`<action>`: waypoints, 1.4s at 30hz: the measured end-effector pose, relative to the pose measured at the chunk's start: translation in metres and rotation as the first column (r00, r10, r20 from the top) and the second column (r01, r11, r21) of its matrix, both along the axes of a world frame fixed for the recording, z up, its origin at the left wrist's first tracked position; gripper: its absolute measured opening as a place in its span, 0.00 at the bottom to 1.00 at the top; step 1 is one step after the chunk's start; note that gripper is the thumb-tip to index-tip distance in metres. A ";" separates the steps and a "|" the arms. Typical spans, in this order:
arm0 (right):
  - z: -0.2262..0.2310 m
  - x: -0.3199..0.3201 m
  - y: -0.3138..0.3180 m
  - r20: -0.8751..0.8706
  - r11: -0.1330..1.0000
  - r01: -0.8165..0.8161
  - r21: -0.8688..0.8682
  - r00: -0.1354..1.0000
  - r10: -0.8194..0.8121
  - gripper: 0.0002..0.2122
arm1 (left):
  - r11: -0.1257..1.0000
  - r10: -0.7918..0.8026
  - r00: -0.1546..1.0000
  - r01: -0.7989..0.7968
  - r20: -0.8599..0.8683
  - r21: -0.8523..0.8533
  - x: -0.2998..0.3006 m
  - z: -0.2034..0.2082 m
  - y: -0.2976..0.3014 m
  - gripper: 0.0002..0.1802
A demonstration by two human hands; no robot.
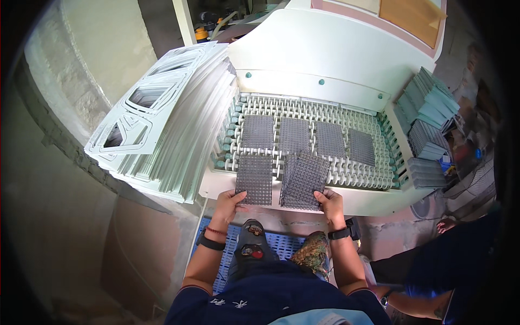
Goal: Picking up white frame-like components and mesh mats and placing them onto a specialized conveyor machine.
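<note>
Currently, left hand [230, 201] grips the near edge of a grey perforated sheet [254, 179]; right hand [329, 202] pinches a second, tilted perforated sheet [303, 180], both on the roller conveyor [346, 174] directly ahead of the fingers

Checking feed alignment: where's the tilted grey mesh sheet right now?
Head view, centre: the tilted mesh sheet lies on the roller conveyor's near edge, its corner at the right hand, just right of the straight sheet.

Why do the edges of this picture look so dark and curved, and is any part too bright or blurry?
Head view: a fisheye lens bends straight edges toward a black rim. Daylight brightens the white machine hood but keeps its detail. The left hand, right hand and grey perforated sheets are sharp. The person at lower right sits in shadow.
</note>
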State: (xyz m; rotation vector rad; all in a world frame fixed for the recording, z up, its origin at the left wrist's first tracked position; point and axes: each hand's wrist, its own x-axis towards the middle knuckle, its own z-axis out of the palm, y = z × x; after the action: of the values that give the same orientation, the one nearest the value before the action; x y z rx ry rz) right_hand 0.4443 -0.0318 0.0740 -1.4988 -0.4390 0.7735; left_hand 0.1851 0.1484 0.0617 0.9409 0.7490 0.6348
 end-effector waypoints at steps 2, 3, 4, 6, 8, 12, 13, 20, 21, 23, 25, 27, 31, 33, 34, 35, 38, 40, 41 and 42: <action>0.004 0.004 0.002 0.003 1.000 0.009 -0.006 1.000 -0.009 0.08 | 1.000 -0.013 1.000 0.013 -0.011 0.002 0.003 0.001 0.009 0.14; 0.004 0.006 0.003 0.004 1.000 0.016 -0.005 1.000 -0.016 0.08 | 1.000 -0.018 1.000 0.018 -0.026 0.004 0.005 0.002 0.013 0.15; 0.003 0.008 0.003 0.013 1.000 0.013 -0.011 1.000 -0.013 0.08 | 1.000 -0.024 0.999 0.024 -0.026 0.002 0.007 0.002 0.014 0.15; 0.003 0.009 0.002 0.021 1.000 0.013 -0.020 1.000 -0.013 0.07 | 0.999 0.036 0.999 -0.036 0.027 0.005 0.010 0.003 0.017 0.16; 0.007 0.011 0.002 0.014 1.000 0.018 -0.004 1.000 -0.018 0.07 | 0.997 0.069 0.997 -0.068 0.034 -0.020 0.013 0.005 0.018 0.15; 0.001 0.024 0.000 -0.040 0.998 0.047 -0.034 0.998 -0.048 0.06 | 0.981 0.179 0.979 -0.170 0.093 -0.093 0.015 0.002 0.018 0.12; 0.000 0.028 -0.001 -0.026 0.998 0.050 -0.050 0.998 -0.052 0.06 | 0.983 0.168 0.981 -0.159 0.098 -0.095 0.018 0.001 0.017 0.12; 0.011 0.035 -0.008 -0.069 0.994 0.109 -0.011 0.992 -0.110 0.07 | 0.973 0.214 0.936 -0.179 0.279 -0.147 0.031 -0.007 -0.001 0.10; 0.011 0.037 -0.010 -0.069 0.993 0.117 -0.012 0.991 -0.118 0.07 | 0.970 0.223 0.920 -0.175 0.322 -0.171 0.032 -0.008 -0.005 0.10; 0.013 0.045 -0.014 -0.027 0.983 0.169 -0.071 0.985 -0.171 0.07 | 0.958 0.247 0.904 -0.174 0.348 -0.227 0.032 -0.009 -0.012 0.09; 0.008 0.062 -0.024 -0.022 0.978 0.196 -0.070 0.980 -0.198 0.09 | 0.943 0.273 0.889 -0.172 0.369 -0.284 0.030 -0.010 -0.020 0.09; 0.005 0.079 -0.035 -0.018 0.972 0.224 -0.071 0.974 -0.225 0.10 | 0.950 0.222 0.937 -0.146 0.270 -0.277 0.029 -0.010 -0.028 0.10; 0.017 0.110 -0.050 0.066 0.970 0.227 -0.085 0.973 -0.222 0.09 | 0.989 0.016 0.991 0.004 0.134 -0.146 0.031 -0.010 -0.054 0.10; 0.027 0.122 -0.059 0.242 0.936 0.274 -0.219 0.945 -0.220 0.09 | 0.975 -0.030 0.994 0.052 -0.105 0.216 0.041 0.003 -0.071 0.11; 0.026 0.134 -0.069 0.262 0.935 0.255 -0.245 0.946 -0.190 0.10 | 0.975 -0.038 0.994 0.060 -0.102 0.216 0.046 0.010 -0.077 0.11; 0.028 0.144 -0.079 0.266 0.933 0.263 -0.246 0.944 -0.196 0.10 | 0.856 0.008 0.989 0.068 -0.145 0.513 0.052 0.017 -0.082 0.12; 0.031 0.165 -0.102 0.303 0.891 0.309 -0.332 0.930 -0.209 0.11 | 0.395 0.104 0.984 0.093 -0.145 0.914 0.072 0.030 -0.085 0.13; 0.032 0.173 -0.109 0.316 0.884 0.342 -0.318 0.918 -0.241 0.11 | 0.105 0.135 0.985 0.093 -0.107 0.990 0.087 0.039 -0.085 0.14; 0.034 0.176 -0.112 0.327 0.879 0.365 -0.306 0.907 -0.263 0.11 | 0.099 0.095 0.990 0.095 -0.104 0.991 0.094 0.043 -0.087 0.14; 0.034 0.180 -0.116 0.327 0.877 0.372 -0.303 0.905 -0.270 0.11 | 0.093 0.054 0.993 0.097 -0.102 0.991 0.099 0.047 -0.089 0.14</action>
State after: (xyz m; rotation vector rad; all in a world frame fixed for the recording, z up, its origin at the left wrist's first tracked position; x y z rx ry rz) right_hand 0.6240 -0.1474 0.1083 -1.9785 -0.2440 0.3865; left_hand 0.2843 0.0595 0.1084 2.3383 0.2564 1.1181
